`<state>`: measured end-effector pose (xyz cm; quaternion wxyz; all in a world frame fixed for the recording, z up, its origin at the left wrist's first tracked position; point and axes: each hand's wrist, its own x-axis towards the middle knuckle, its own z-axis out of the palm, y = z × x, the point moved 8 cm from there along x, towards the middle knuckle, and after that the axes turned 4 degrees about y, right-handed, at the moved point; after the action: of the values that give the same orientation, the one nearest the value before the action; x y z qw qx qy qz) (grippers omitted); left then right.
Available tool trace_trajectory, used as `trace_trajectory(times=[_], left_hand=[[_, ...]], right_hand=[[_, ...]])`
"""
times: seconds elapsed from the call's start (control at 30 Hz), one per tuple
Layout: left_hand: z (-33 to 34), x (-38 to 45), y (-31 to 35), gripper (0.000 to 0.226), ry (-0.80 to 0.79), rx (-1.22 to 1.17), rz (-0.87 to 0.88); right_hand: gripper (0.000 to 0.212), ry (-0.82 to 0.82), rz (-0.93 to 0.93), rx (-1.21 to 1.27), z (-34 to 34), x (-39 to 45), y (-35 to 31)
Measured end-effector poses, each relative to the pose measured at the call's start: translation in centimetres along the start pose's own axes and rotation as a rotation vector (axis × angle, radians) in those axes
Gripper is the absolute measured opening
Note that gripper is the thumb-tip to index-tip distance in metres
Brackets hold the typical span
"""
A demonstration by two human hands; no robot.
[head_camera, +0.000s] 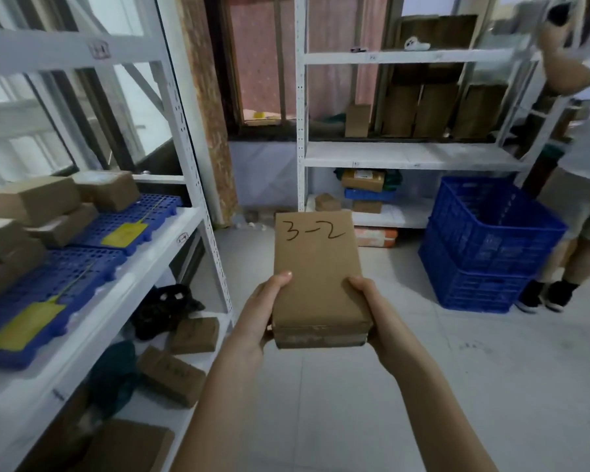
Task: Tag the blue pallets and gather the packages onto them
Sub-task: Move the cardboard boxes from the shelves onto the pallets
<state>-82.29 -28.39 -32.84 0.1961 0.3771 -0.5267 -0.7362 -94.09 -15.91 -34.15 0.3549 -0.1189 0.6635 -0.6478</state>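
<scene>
left: white shelf (pixel 171 240) carrying two blue pallets (pixel 92 267), each with a yellow tag (pixel 24 323) and brown packages (pixel 34 199) at the back. centre: left hand (pixel 263 310) and right hand (pixel 372 308), each closed on one side of a cardboard package (pixel 317 267) marked "3-2", above the floor. right: stacked blue crates (pixel 484 247) beside a standing person (pixel 579 185).

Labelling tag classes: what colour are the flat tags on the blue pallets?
Yellow flat tags on the blue plastic pallets; head view shows them.
</scene>
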Motion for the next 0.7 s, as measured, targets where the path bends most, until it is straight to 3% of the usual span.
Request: trace_trajectory(times=[0.17,0.27,0.33,0.47,0.7], left_hand=[[-3.0,5.3,0.6,0.036,0.08,-0.051,-0.023],[-5.2,8.8,1.7,0.042,0.123,-0.087,-0.022],[-6.8,11.0,2.7,0.038,0.149,-0.133,-0.014],[-8.5,15.4,5.4,0.019,0.148,-0.179,0.02],[-9.5,22.0,7.5,0.02,0.164,-0.216,0.034]], right_hand=[[0.051,-0.085,0.013,0.009,4.0,5.6,0.2],[0.046,-0.093,-0.002,-0.003,6.7,9.4,-0.6],[0.047,-0.114,-0.031,-0.013,8.8,11.7,-1.4],[0.071,-0.176,-0.103,-0.062,12.1,15.7,-3.3],[0.042,-0.164,-0.079,-0.05,14.7,22.9,-5.0]])
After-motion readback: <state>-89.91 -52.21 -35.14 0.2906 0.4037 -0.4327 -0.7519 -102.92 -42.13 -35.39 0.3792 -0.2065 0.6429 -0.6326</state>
